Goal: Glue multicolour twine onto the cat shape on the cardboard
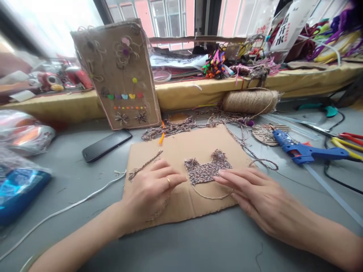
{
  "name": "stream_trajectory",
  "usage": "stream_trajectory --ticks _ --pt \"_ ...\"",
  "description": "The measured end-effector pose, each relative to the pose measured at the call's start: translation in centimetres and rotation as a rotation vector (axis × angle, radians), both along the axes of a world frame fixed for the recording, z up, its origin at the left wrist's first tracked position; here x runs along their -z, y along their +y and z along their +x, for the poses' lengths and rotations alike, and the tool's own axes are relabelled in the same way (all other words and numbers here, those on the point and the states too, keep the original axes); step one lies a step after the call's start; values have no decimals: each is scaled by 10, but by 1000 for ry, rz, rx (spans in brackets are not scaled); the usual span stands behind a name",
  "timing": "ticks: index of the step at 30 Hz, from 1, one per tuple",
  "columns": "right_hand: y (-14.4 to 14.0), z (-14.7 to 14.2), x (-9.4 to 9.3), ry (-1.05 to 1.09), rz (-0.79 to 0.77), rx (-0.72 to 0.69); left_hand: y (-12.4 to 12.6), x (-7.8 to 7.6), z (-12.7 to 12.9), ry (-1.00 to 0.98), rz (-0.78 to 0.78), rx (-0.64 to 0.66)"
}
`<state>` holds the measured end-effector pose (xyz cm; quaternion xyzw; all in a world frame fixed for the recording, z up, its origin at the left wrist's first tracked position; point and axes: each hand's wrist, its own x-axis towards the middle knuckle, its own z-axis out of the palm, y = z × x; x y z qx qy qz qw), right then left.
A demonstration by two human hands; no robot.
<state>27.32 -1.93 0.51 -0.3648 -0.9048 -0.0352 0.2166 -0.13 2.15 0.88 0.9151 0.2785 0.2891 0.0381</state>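
A small flat piece worked in speckled grey-brown yarn (208,172), with tufts at its two upper corners, lies on a cardboard sheet (181,211). A loop of thin cord (208,197) curves below it. My right hand (255,192) has its fingers stretched over the piece's right edge; its thumb is apart, near the cord's end. Left of the piece, my left hand (154,185), with a ring, is bent over the cardboard, fingers together and thumb hidden. Whatever it may hold is hidden. Two twisted yarn lengths lie near it, an upper one (146,165) and a lower one (155,216).
A black phone (107,145) and a decorated cardboard panel (124,75) are at the left rear. Loose yarn (170,127) and a twine roll (251,101) lie behind the sheet. At right are a blue glue gun (306,149) and pliers (347,147). A white cord (70,206) crosses the left side.
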Motion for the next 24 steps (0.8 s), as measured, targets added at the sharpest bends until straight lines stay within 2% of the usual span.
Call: stream_trajectory --ticks 3,8,11,15,20,24 --pt "2 -4 1 -5 -6 -22 -1 6 1 108 113 46" --pt "5 -5 -1 46 -85 -18 2 14 0 158 189 -13" --pt "7 -9 -5 58 -109 -11 3 16 -2 118 187 -59" --pt "13 -24 -9 -10 -111 -73 4 18 -4 105 172 -80" --pt "26 -39 -2 -132 -173 -137 7 22 -5 79 130 -77" --pt "35 -44 -7 -135 -185 -198 8 22 -6 65 91 -68"
